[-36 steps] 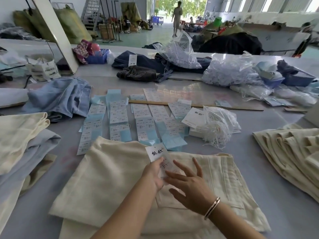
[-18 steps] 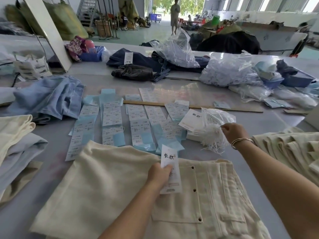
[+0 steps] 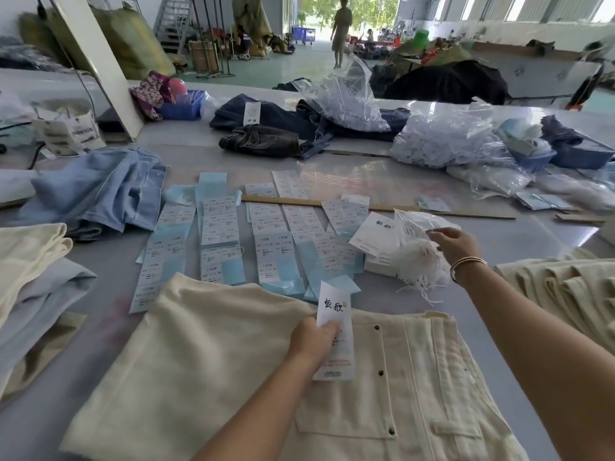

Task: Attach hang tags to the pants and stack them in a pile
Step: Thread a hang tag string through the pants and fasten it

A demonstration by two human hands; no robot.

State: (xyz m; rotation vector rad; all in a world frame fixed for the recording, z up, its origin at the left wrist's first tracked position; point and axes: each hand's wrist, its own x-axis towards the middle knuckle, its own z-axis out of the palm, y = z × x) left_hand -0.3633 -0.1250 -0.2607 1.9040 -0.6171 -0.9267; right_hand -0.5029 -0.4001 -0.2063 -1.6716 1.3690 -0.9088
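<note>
Folded cream pants [image 3: 206, 367] lie flat on the table right in front of me, waistband and snap buttons to the right. My left hand [image 3: 311, 341] pinches a white hang tag [image 3: 335, 331] with black characters, holding it upright over the waistband. My right hand [image 3: 454, 242] reaches out to the right and grips a clear plastic bag of white tag strings [image 3: 417, 257]. A small pile of white hang tags [image 3: 374, 236] lies just left of that bag.
Rows of blue and white sticker sheets [image 3: 219, 241] cover the table beyond the pants, with a wooden ruler [image 3: 376, 207] behind them. Cream pants are stacked at the right [image 3: 565, 294] and left [image 3: 30, 257]. Blue pants [image 3: 96, 191], dark jeans [image 3: 266, 141] and plastic bags [image 3: 442, 141] lie further back.
My right hand left the pants and went up right to the bag of strings, taking hold of it. My left hand raised the hang tag upright above the waistband.
</note>
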